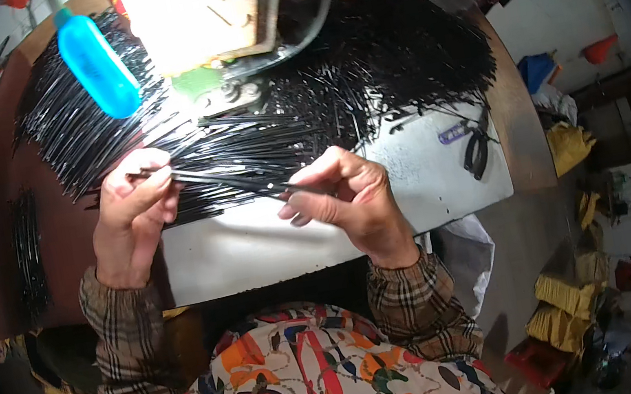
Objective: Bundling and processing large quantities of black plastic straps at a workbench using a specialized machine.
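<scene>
My left hand (pixel 133 199) pinches one end of a thin black strip (pixel 235 181), or a few strips together; I cannot tell how many. The other end is in the closed fingers of my right hand (pixel 362 202), so it stretches slantwise between both hands above the table. Just beyond lies a loose layer of similar thin black strips (pixel 256 136), pointing mostly sideways. A larger bundle of long black strips (pixel 63 113) lies at the far left, and a dense dark heap (pixel 415 45) covers the far right.
A bright lamp (pixel 196 18) hangs over the table's back. A blue bottle (pixel 96 62) lies on the left bundle. Black-handled pliers (pixel 477 151) lie at the right beside a purple-labelled item (pixel 452 134). Yellow sacks (pixel 560 307) stand on the floor at right.
</scene>
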Demonstrator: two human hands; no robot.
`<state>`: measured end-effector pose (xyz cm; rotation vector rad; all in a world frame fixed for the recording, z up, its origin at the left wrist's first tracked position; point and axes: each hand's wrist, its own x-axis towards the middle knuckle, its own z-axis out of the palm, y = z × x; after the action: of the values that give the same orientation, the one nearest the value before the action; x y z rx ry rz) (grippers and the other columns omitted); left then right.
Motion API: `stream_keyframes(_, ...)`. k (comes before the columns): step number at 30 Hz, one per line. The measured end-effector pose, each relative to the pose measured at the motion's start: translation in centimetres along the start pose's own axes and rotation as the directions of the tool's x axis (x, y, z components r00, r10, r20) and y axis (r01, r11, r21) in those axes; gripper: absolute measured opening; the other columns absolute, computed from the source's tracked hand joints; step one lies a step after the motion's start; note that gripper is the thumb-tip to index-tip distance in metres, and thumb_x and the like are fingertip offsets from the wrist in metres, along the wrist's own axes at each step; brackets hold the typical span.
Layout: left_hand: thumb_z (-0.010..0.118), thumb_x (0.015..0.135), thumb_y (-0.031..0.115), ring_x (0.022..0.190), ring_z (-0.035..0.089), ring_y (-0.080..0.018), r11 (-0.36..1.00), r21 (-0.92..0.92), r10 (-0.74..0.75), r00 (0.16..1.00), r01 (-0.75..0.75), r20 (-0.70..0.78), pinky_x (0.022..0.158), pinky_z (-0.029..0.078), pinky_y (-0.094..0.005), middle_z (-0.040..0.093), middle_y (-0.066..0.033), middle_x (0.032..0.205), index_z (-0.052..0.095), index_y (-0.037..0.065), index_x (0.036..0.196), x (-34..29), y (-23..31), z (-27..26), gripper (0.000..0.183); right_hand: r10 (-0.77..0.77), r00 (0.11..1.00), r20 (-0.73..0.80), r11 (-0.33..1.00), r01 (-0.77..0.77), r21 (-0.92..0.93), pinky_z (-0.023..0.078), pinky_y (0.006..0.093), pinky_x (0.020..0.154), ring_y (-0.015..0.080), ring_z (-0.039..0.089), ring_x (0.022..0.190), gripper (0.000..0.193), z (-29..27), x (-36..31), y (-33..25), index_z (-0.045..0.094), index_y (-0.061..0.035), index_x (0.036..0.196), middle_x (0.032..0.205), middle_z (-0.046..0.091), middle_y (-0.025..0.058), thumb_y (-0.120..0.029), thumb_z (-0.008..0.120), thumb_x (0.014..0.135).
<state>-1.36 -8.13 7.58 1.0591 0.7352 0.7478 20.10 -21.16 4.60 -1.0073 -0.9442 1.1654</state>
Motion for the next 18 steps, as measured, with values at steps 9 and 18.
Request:
stream_keyframes(9, 0.064, 0.076, 0.005, 0.057, 0.052, -0.0151, 0.996, 0.077, 0.030, 0.990, -0.041, 0.137, 0.051, 0.044, -0.0251, 0.055, -0.0091, 0.073, 0.050, 0.003, 0.083, -0.1, -1.7, -2.7, 0.016, -0.097, 0.955, 0.281, 0.335, 0.297, -0.894, 0.042, 0.0424, 0.099, 0.0379, 0.048, 0.120, 0.055, -1.2, -2.9, -6.3, 0.054, -0.0021, 0.118, 0.125, 0.054, 0.0178, -0.010, 0.076, 0.069)
stream_keyframes(18, 0.055, 0.092, 0.007, 0.080, 0.067, -0.0182, 0.914, 0.401, 0.012, 0.991, -0.064, 0.131, 0.062, 0.052, -0.0233, 0.063, -0.0097, 0.089, 0.054, 0.001, 0.097, 0.1, -2.8, -2.7, 0.008, -0.754, 0.512, 0.412, 0.657, 0.600, 0.457, 0.055, 0.0318, 0.075, 0.0225, 0.062, 0.094, 0.033, 4.6, -4.0, -6.4, 0.058, -0.0096, 0.116, 0.111, 0.059, 0.0148, -0.021, 0.058, 0.085)
